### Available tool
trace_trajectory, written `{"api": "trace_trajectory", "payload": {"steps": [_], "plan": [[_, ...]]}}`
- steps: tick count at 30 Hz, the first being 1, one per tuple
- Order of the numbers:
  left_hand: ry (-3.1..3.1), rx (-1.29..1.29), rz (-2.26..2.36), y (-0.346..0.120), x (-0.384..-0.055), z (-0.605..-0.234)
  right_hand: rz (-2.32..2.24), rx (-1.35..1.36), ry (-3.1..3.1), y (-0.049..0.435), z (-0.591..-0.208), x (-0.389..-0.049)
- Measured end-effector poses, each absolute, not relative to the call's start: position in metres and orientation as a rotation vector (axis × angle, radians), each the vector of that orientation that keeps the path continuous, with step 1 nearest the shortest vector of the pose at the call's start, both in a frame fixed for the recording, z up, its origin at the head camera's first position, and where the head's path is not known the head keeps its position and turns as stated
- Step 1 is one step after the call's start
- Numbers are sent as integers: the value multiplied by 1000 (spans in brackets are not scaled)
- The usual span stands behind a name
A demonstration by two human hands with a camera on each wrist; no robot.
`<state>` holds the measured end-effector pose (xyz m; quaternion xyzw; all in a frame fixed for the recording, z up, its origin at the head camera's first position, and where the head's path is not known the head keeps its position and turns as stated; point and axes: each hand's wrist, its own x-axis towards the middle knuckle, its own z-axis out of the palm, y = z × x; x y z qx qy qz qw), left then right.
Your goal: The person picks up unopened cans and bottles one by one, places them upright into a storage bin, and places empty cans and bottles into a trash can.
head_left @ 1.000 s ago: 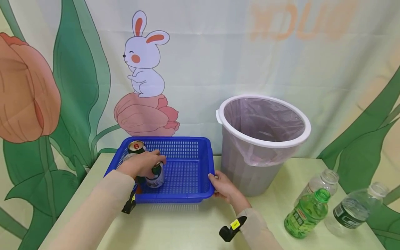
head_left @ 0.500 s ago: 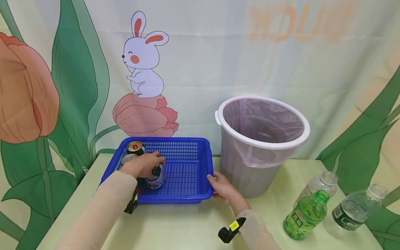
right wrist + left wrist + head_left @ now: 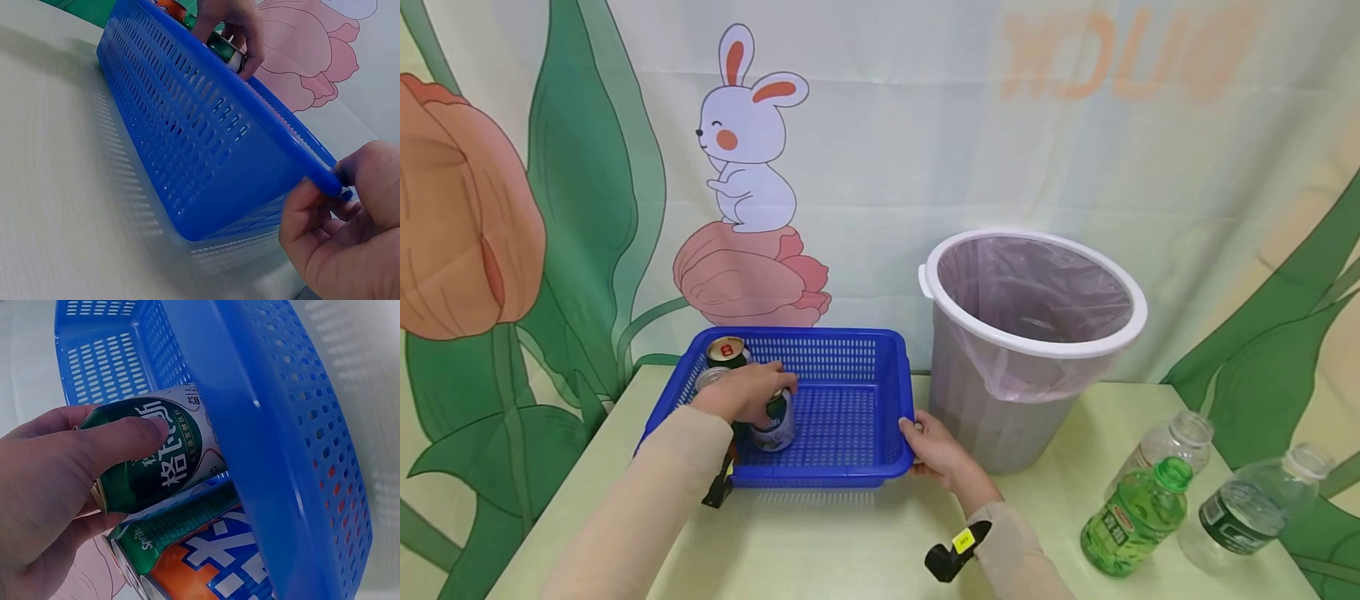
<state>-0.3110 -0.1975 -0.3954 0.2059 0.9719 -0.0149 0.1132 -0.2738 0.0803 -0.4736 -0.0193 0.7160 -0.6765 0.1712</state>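
Observation:
My left hand (image 3: 741, 393) reaches into the blue plastic basket (image 3: 904, 408) and grips a green-and-white drink can (image 3: 159, 450) near its top. The can's lower part is inside the basket, near its left half. Beside it in the left wrist view lie a green Sprite can (image 3: 142, 542) and an orange-and-blue can (image 3: 206, 562). Another can with a gold lid (image 3: 727, 350) stands in the back left corner. With thumb above and fingers below, my right hand (image 3: 936, 450) grips the basket's right rim, as the right wrist view also shows.
A grey bin (image 3: 1000, 417) with a white rim and pink liner stands right of the basket. Farther right on the table (image 3: 820, 550) are a green bottle (image 3: 1135, 521) and two clear bottles, one with a dark label (image 3: 1232, 521). A printed curtain (image 3: 880, 167) hangs behind.

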Motion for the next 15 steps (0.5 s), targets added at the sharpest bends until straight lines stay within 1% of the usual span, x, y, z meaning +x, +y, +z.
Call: {"api": "trace_trajectory", "payload": {"steps": [6,15], "plan": [[2876,607,-42,-197,-316,-396,-1915,-54,2031,83,-473,-275],[2959,619,-163,-197,-323,-395,-1923,-75,2014,82,-472,-275]]}}
